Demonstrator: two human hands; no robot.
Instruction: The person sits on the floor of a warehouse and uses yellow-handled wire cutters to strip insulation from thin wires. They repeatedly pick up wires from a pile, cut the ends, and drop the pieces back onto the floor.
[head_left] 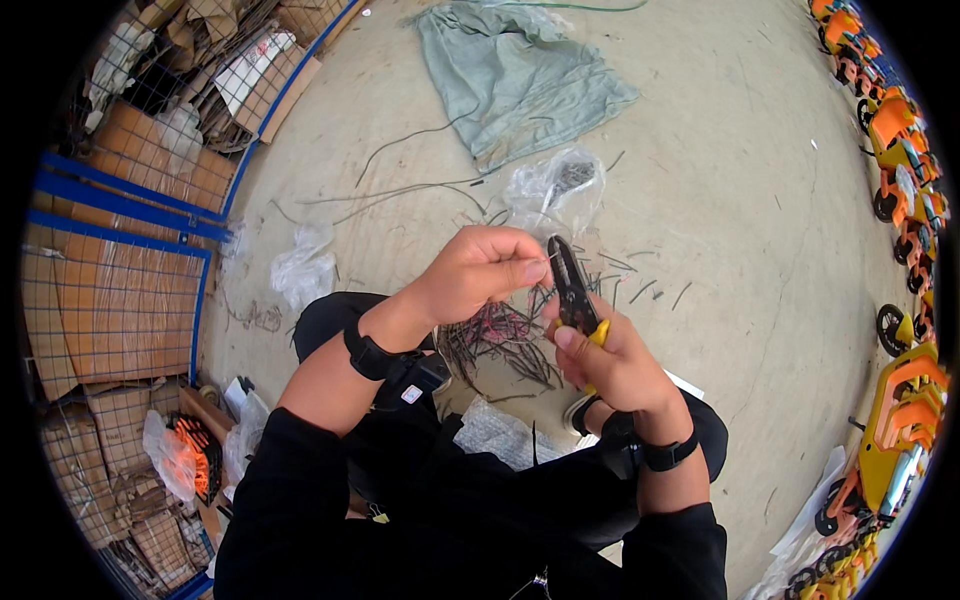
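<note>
The person's left hand is raised over the middle of the floor, with thumb and fingertips closed in a pinch; whether something thin is held between them, I cannot tell, because it is too small. The right hand is closed around the yellow handles of a plier-like tool, and the thumb lies along one handle. The black head of this tool points to the far side, and its tip is just beside the left fingertips; how wide its jaws stand, I cannot see clearly. Each wrist wears a black band, the left one and the right one. Below the hands, between the bent knees, there is a loose heap of cut wire pieces, mostly dark, with some reddish ones among them, and several pieces are scattered to the right. On the near side of the heap lies a sheet of bubble wrap. Just beyond the heap is a clear plastic bag with small dark pieces inside, and farther lies a crumpled grey-green cloth. Another clear bag lies to the left, near some long wires. At the left edge stand blue-framed mesh cages with cardboard inside; at the right edge, small orange and yellow two-wheelers are standing in a row.
</note>
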